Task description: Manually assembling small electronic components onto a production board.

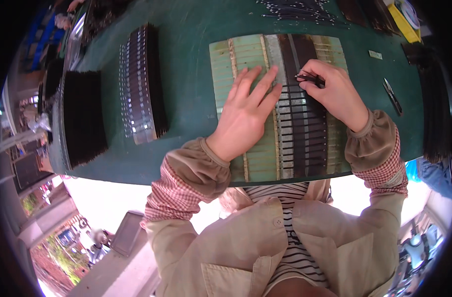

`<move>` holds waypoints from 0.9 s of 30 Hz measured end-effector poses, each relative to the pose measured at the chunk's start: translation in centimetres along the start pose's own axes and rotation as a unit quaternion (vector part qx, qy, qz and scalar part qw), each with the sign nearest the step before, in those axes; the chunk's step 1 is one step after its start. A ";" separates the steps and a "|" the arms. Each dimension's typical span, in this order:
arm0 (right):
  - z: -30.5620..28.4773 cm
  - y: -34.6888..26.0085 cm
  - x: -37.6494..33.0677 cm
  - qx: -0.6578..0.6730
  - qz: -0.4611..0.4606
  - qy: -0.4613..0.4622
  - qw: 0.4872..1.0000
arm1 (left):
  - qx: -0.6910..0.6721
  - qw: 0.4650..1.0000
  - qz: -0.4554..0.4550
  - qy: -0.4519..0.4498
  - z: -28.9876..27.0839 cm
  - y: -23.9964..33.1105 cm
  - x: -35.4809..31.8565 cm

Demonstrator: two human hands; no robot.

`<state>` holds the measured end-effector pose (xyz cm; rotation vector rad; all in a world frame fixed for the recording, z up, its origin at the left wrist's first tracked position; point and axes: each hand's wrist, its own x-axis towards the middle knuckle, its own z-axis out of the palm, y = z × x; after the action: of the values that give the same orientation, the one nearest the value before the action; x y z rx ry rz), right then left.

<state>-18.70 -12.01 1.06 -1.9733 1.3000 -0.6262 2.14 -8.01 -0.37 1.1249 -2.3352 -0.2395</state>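
A pale green ribbed board [223, 133] lies before me on the table, with a dark band [291, 49] and a grey strip running along it. Thin black wire-like pieces [302, 133] are set side by side across the band in a row, down to the near edge. My left hand [243, 114] rests with fingers spread on the board, fingertips beside the row's far end. Between the thumb and fingers of my right hand [337, 91], several thin black wire-like pieces with light tips [312, 79] are pinched above the band.
Left on the green table [186, 99] lie a dark strip with rows of shiny tips [139, 84] and a black bristly stack [82, 119]. Loose black pieces [305, 12] lie at the far side. A slim pointed tool [392, 96], a yellow tray [404, 22] and a black bundle [436, 99] are right.
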 end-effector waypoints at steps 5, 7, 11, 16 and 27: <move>-0.4 1.0 0.2 -0.002 -0.001 0.002 1.000 | 0.029 0.999 0.024 -0.014 -0.1 -0.6 -0.2; -1.7 1.7 0.5 0.064 -0.054 0.057 0.995 | -0.036 0.999 0.000 0.018 -0.1 -0.6 0.0; -4.5 0.9 0.1 0.175 0.027 -0.015 0.984 | -0.223 0.969 -0.089 0.060 -0.5 -0.2 1.4; -3.4 -2.2 0.3 0.241 0.085 -0.164 0.953 | -0.393 0.905 -0.149 0.062 0.9 0.5 2.6; -2.9 0.5 0.3 0.228 -0.024 -0.084 0.970 | -0.600 0.750 -0.275 0.052 -1.0 1.5 2.4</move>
<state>-20.88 -13.22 2.60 -1.6397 0.9093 -0.6930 0.45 -8.84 2.01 0.9671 -1.1433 -1.5599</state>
